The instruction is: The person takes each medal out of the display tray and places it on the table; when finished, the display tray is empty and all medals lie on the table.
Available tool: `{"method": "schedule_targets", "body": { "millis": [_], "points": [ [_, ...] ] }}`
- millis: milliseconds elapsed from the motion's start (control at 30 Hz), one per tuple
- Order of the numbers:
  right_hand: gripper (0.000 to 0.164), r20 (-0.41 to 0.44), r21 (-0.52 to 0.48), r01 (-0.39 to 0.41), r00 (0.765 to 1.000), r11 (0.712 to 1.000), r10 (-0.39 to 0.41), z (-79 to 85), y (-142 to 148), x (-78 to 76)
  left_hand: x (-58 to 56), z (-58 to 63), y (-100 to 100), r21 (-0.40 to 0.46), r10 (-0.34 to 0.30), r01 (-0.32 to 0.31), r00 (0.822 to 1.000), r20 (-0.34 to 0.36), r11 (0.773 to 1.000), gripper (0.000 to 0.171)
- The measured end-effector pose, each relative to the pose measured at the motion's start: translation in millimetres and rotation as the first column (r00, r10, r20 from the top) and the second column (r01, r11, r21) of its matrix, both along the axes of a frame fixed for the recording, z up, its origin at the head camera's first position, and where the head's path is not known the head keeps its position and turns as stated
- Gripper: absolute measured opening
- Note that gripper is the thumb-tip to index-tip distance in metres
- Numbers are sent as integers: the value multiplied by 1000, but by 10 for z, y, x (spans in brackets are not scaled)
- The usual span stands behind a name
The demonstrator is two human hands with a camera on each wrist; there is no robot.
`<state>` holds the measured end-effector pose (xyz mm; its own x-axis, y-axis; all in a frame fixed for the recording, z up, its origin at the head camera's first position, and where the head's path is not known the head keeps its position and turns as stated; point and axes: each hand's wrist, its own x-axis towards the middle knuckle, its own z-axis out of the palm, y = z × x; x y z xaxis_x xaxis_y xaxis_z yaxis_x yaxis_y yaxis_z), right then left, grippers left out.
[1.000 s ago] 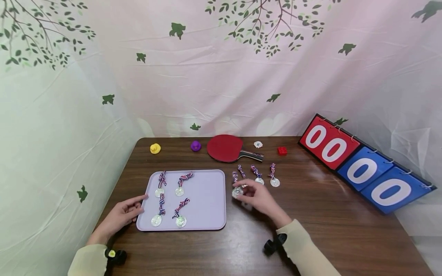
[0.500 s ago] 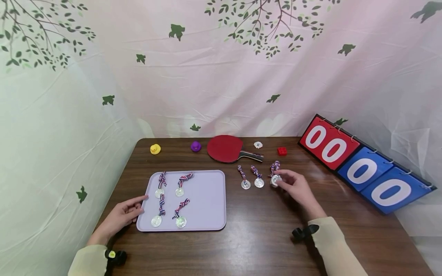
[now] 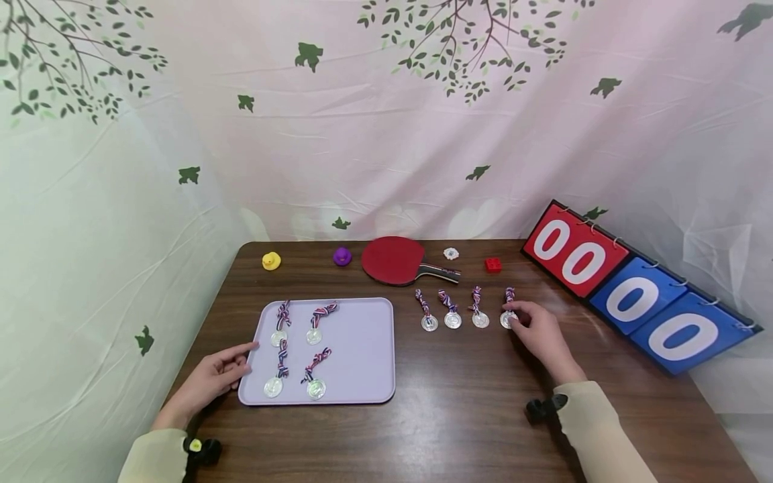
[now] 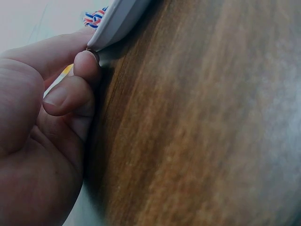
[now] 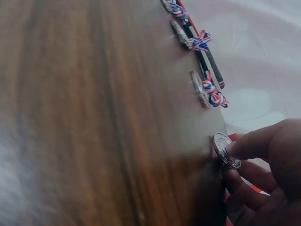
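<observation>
In the head view my right hand [image 3: 542,335] is at the right end of a row of silver medals with knotted red, white and blue ribbons. Thumb and fingers pinch the disc of the end medal [image 3: 508,320], seen close up in the right wrist view as a silver medal [image 5: 225,149]. To its left lie three more, the nearest medal [image 3: 480,319] upright in line with the others. My left hand [image 3: 214,372] holds the left rim of a pale lilac tray [image 3: 362,355], fingertips at its edge in the left wrist view. Several medals, including one medal [image 3: 316,389], lie on the tray's left half.
Behind the medals are a yellow duck [image 3: 272,261], a purple duck [image 3: 342,256], a red table tennis bat [image 3: 394,260], a small white piece [image 3: 451,253] and a red toy brick [image 3: 493,265]. A flip scoreboard [image 3: 640,288] stands at the right.
My right hand has carried a medal rightward from beside the tray, past the other three, to the row's right end. The left hand and tray have stayed put.
</observation>
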<state>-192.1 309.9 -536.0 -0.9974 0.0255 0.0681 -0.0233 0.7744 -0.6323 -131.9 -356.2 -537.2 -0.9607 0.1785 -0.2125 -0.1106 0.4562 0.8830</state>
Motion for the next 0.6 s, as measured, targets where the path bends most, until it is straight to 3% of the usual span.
{"method": "schedule_targets", "body": {
  "millis": [200,400,600],
  "points": [
    [25,-71,46,-6,997,999,9,-43,-40,2,-1,-15,-12,-14,7,-7,1000,6,1000,46],
    [24,-70,58,2,998,998,2,-26,-52,11,-12,-39,-32,-34,25,-24,999,31,999,45],
    [24,-163,1,39,986,999,-38,11,-223,14,-20,-41,-42,-37,20,-19,999,25,999,44]
  ]
}}
